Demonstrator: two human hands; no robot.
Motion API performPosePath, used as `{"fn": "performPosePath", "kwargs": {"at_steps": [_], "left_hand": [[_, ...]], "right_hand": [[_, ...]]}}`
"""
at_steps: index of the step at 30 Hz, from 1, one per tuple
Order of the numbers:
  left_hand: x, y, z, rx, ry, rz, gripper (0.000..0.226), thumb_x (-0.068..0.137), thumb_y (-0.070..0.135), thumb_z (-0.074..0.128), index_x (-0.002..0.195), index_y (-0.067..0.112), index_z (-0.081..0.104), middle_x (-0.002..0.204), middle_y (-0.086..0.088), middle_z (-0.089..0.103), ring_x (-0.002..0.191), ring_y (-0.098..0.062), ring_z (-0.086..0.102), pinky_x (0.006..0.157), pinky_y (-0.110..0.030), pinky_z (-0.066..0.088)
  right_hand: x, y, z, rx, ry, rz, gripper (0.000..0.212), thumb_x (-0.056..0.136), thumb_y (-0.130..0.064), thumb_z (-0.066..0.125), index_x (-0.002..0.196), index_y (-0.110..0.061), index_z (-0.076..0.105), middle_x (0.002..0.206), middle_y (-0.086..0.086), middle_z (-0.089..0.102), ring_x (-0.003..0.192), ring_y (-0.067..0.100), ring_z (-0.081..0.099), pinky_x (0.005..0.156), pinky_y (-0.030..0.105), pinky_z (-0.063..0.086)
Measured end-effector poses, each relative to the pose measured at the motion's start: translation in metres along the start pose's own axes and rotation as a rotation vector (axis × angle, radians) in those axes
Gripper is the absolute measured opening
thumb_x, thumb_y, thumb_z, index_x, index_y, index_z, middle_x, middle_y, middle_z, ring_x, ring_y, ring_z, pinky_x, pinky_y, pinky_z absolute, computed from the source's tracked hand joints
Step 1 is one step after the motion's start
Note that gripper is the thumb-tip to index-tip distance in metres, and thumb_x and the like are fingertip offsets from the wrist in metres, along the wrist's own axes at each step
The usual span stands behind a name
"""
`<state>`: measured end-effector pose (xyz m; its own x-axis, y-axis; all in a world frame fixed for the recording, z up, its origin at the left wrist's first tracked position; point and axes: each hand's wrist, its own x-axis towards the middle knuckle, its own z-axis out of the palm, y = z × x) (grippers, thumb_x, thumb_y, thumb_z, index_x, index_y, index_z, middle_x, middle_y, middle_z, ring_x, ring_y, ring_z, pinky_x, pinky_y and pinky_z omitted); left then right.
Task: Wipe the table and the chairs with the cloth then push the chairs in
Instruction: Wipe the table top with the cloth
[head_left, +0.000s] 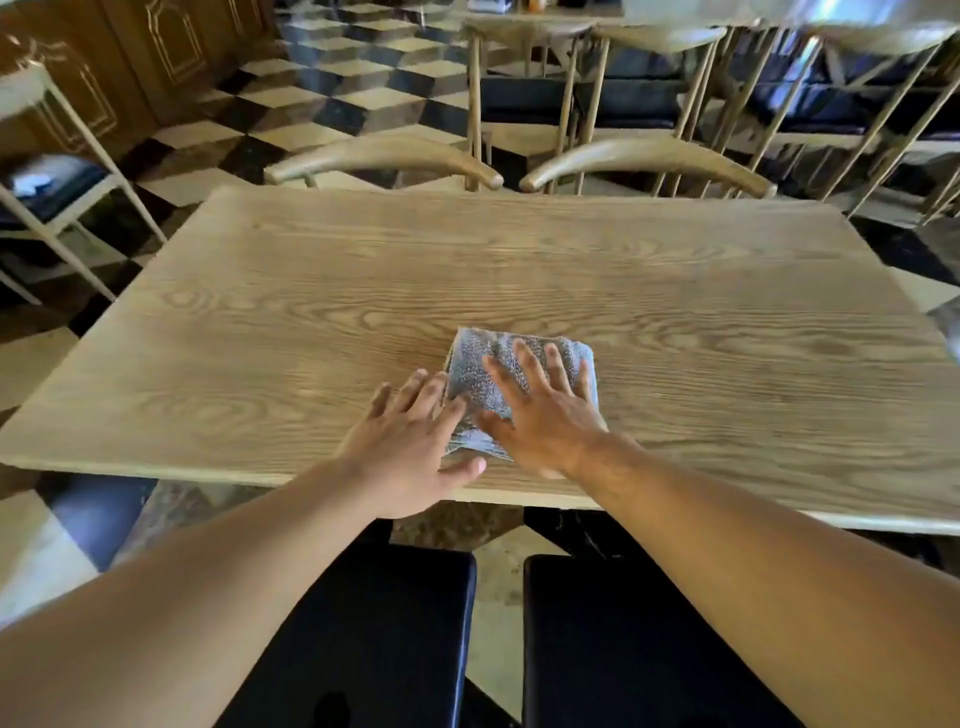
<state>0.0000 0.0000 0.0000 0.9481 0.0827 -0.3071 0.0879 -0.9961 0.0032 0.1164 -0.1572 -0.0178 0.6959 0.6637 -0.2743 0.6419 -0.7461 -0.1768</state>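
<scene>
Hands at work on a café table: a folded grey cloth (519, 387) lies on the wooden table (519, 270) near its front edge, roughly at mid-width, with a person's two bare hands on it. The right hand (540, 410) lies flat on top of the cloth, fingers straight and spread, pressing down and not curled round the fabric. The left hand (415, 441) rests just beside the cloth's left edge, its fingers straight, their tips touching the fold and the thumb lying along the table's front edge; neither grip is closed on anything.

The cloth looks soft, light and limp, a speckled terry-like fabric folded into a thick pad several layers deep. Judged from that, it should slide easily over the smooth wood grain under a flat palm, but the layers could shift or unfold if pushed from one corner. A palm placed over the middle of the pad, with fingers reaching its far edge, seems the surest hold for wiping; to lift it, pinching the folded edge nearest the left hand would keep the layers together.

Beyond the table's far edge stand two wooden chairs (384, 158), backs curved. Below its front edge, two dark padded chair seats (374, 634) sit side by side, not yet pushed in.
</scene>
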Motion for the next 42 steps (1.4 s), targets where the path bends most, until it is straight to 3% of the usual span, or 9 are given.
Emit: {"fn": "performPosePath", "kwargs": {"at_steps": [5, 11, 20, 28, 33, 38, 42], "left_hand": [[0.019, -0.01, 0.026, 0.005, 0.088, 0.052, 0.079, 0.092, 0.07, 0.013, 0.158, 0.026, 0.008, 0.168, -0.005, -0.001, 0.154, -0.024, -0.01, 0.124, -0.053, 0.002], [0.016, -0.02, 0.047, -0.015, 0.149, 0.083, 0.066, 0.1, 0.055, 0.02, 0.159, 0.028, 0.006, 0.168, -0.001, 0.006, 0.154, -0.023, -0.004, 0.124, -0.049, 0.007], [-0.01, -0.013, 0.062, -0.111, 0.186, 0.076, 0.076, 0.094, 0.066, 0.009, 0.16, 0.028, 0.002, 0.168, 0.004, 0.002, 0.154, -0.02, -0.005, 0.125, -0.045, 0.003], [-0.032, -0.013, 0.066, -0.16, 0.209, 0.097, 0.082, 0.093, 0.07, 0.016, 0.158, 0.02, 0.014, 0.167, 0.004, 0.013, 0.154, -0.018, 0.004, 0.125, -0.041, 0.004], [-0.053, -0.015, 0.075, -0.151, 0.207, 0.083, 0.084, 0.093, 0.07, 0.017, 0.158, 0.019, 0.011, 0.168, -0.003, 0.004, 0.154, -0.017, -0.004, 0.125, -0.039, 0.001], [-0.071, -0.02, 0.08, -0.151, 0.241, -0.015, 0.084, 0.093, 0.068, 0.02, 0.156, 0.013, 0.018, 0.167, -0.013, 0.001, 0.154, -0.024, -0.008, 0.125, -0.041, -0.001], [-0.075, -0.02, 0.083, -0.144, 0.259, -0.058, 0.076, 0.095, 0.063, 0.029, 0.149, 0.009, 0.03, 0.163, -0.02, 0.017, 0.153, -0.031, 0.006, 0.125, -0.045, 0.006]], "right_hand": [[0.031, 0.008, 0.022, 0.007, 0.056, 0.111, 0.077, 0.091, -0.08, 0.009, 0.155, -0.045, -0.015, 0.165, -0.003, -0.025, 0.151, 0.033, -0.025, 0.118, 0.059, -0.016], [0.032, 0.009, 0.045, 0.006, 0.087, 0.12, 0.085, 0.079, -0.089, -0.005, 0.154, -0.049, -0.012, 0.165, -0.009, -0.023, 0.15, 0.028, -0.027, 0.118, 0.055, -0.021], [0.009, 0.006, 0.049, -0.039, 0.072, 0.047, 0.079, 0.082, -0.087, 0.001, 0.152, -0.054, -0.013, 0.164, -0.013, -0.026, 0.15, 0.026, -0.028, 0.121, 0.056, -0.015], [-0.014, -0.002, 0.054, -0.025, 0.065, 0.006, 0.081, 0.083, -0.086, 0.007, 0.154, -0.051, -0.006, 0.166, -0.015, -0.018, 0.151, 0.024, -0.026, 0.121, 0.054, -0.014], [-0.038, -0.01, 0.061, -0.001, 0.087, -0.032, 0.078, 0.087, -0.084, 0.011, 0.156, -0.049, -0.002, 0.167, -0.014, -0.015, 0.152, 0.025, -0.024, 0.122, 0.054, -0.013], [-0.062, -0.014, 0.075, -0.06, 0.173, -0.09, 0.07, 0.096, -0.071, 0.03, 0.157, -0.046, 0.004, 0.169, -0.008, -0.007, 0.154, 0.03, -0.016, 0.123, 0.056, -0.005], [-0.063, -0.016, 0.074, -0.042, 0.272, -0.101, 0.072, 0.094, -0.06, 0.054, 0.155, -0.044, 0.019, 0.169, -0.004, 0.007, 0.155, 0.031, -0.004, 0.124, 0.055, 0.005]]}}
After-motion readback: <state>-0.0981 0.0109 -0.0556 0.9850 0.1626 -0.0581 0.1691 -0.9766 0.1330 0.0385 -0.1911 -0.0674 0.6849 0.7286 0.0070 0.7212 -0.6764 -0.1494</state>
